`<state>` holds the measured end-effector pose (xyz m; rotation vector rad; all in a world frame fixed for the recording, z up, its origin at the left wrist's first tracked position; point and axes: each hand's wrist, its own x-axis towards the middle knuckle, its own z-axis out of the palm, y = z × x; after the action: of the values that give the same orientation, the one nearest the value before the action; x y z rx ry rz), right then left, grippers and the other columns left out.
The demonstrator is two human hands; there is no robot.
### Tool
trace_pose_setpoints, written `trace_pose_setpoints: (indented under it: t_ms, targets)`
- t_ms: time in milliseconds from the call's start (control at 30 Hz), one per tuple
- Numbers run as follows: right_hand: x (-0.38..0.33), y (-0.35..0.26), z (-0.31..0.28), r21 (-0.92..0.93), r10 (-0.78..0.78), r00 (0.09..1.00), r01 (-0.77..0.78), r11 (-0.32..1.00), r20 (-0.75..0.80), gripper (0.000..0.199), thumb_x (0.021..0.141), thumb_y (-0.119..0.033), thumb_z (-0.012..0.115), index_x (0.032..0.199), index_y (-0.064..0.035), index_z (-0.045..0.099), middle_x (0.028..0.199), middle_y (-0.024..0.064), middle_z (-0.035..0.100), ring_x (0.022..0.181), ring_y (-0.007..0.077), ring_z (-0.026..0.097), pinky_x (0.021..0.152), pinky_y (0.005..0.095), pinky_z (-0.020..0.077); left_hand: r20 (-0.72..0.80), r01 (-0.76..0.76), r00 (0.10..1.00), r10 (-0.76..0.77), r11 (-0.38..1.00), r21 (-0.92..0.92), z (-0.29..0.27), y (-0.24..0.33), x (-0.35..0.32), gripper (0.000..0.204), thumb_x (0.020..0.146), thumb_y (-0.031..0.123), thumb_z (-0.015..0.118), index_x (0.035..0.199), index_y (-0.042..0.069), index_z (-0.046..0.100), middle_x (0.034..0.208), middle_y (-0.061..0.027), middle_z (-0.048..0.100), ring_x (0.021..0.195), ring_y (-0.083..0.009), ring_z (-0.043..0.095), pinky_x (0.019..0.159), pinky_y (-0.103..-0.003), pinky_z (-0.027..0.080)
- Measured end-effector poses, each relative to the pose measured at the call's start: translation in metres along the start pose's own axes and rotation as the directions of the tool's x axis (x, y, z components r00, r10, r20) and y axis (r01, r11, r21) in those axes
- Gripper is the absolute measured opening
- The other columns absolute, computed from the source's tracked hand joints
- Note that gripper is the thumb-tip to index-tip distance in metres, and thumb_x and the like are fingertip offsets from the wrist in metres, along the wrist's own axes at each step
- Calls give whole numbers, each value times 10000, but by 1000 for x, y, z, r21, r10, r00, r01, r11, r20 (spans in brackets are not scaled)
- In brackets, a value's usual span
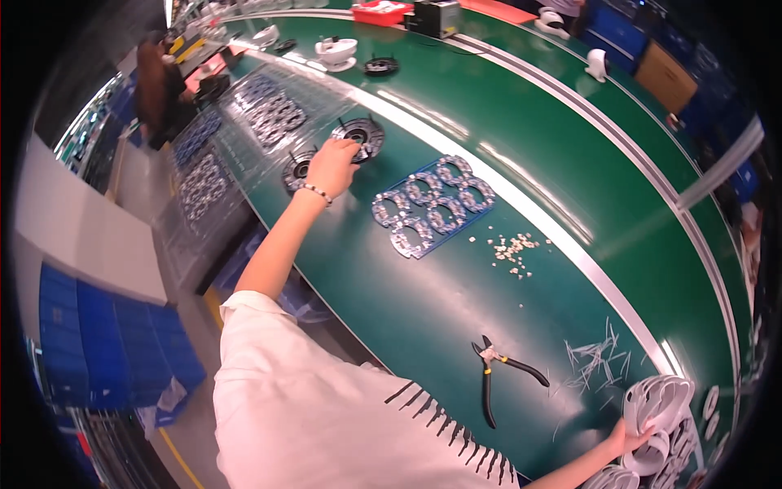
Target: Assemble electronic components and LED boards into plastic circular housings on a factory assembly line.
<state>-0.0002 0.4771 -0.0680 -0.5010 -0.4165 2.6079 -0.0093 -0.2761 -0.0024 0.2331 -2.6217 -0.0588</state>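
My left hand (332,169) is stretched far out to the left, its fingers closed on the near edge of a round black plastic base (368,134) with upright prongs. A second black base (295,173) lies beside it, partly hidden by the hand. At the lower right my right hand (627,440) grips a white ring-shaped plastic housing (664,403) among several similar white parts (652,456). Between the two hands lie a panel of ring-shaped circuit boards (432,205), scattered small pale pieces (513,251), side cutters (489,354) with black handles spread apart, and thin white strips (599,359).
A green conveyor (521,98) with metal rails runs along the far side, carrying white housings (336,53) and a black base (380,65). More board panels (277,118) lie on the left. Blue bins (106,342) stand on the floor. Another person (159,85) is at the far left.
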Motion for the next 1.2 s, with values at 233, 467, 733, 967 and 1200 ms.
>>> trace_pose_setpoints:
  t_ms: [233,467,733,967,1200]
  targets:
    - [66,-2,-32,78,-74,975,59,995,209,274,735,-108,631,970,6,546,910,95,586,926,256,535,902,437,395,32,68,997,-69,997,27,-1,-24,-32,359,615,76,686,963,61,597,1034,-73,571,962,-261,514,817,-351,441]
    - [39,15,-5,-359,-364,922,297,885,-133,452,860,-285,479,1223,-24,421,1217,109,483,1093,273,477,943,404,383,116,114,987,-114,993,13,33,-29,-11,371,622,72,689,983,72,602,1060,-77,565,1003,-267,503,848,-360,430]
    - [44,68,-3,-495,-742,665,620,608,-79,413,907,-346,325,1087,0,464,1073,104,515,982,208,478,894,348,344,-63,-198,979,192,976,-89,44,-23,2,657,725,48,565,1304,-38,267,1289,-222,359,1173,-359,360,997,-385,260]
    - [23,73,12,-632,-864,491,636,443,-112,379,916,-275,347,1072,49,468,1076,121,508,984,187,479,864,296,356,-269,-328,926,264,916,-230,13,91,21,565,818,76,510,1307,-35,252,1304,-187,365,1219,-303,340,1014,-364,235]
    - [-131,70,22,-529,-489,867,370,764,-100,426,844,-132,536,1223,13,406,1165,89,486,1100,156,452,942,267,341,-348,-467,875,337,778,-420,-9,179,12,533,839,51,507,1302,-33,256,1257,-187,427,1168,-297,414,989,-351,296]
